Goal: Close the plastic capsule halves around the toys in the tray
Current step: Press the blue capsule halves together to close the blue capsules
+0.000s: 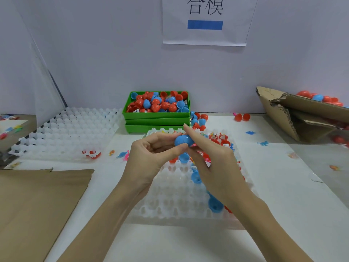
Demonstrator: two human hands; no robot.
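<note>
At the far left, a flat sheet of brown cardboard (37, 201) lies on the white surface (283, 186), and behind it sits a stack of white dimpled trays (66, 129) with a red capsule half (93, 154) at its near edge. A few small loose toys (123, 155) lie on the surface just right of that stack.

In the middle, the left hand (149, 157) and the right hand (213, 159) meet above the white tray (170, 195). Both hold 1 blue capsule (183, 140) between them: the left thumb and curled fingers pinch its left side, while the right hand's fingers wrap its right side with the index finger stretched up over the top. The capsule is lifted clear of the tray, over its far part. Open blue capsule halves (215, 205) rest in the tray's pockets under the right forearm, and red halves with packaged toys (220, 138) fill the far right rows.

Behind the hands stands a stack of green bins (156, 118), the top one heaped with red and blue capsule halves (160, 104). More loose halves (199, 119) lie just right of the bins. On the wall above hangs a paper sign (204, 21) with a blue bar.

At the far right, a torn cardboard box (294, 114) leans tilted, holding red and blue capsules (321, 98).
</note>
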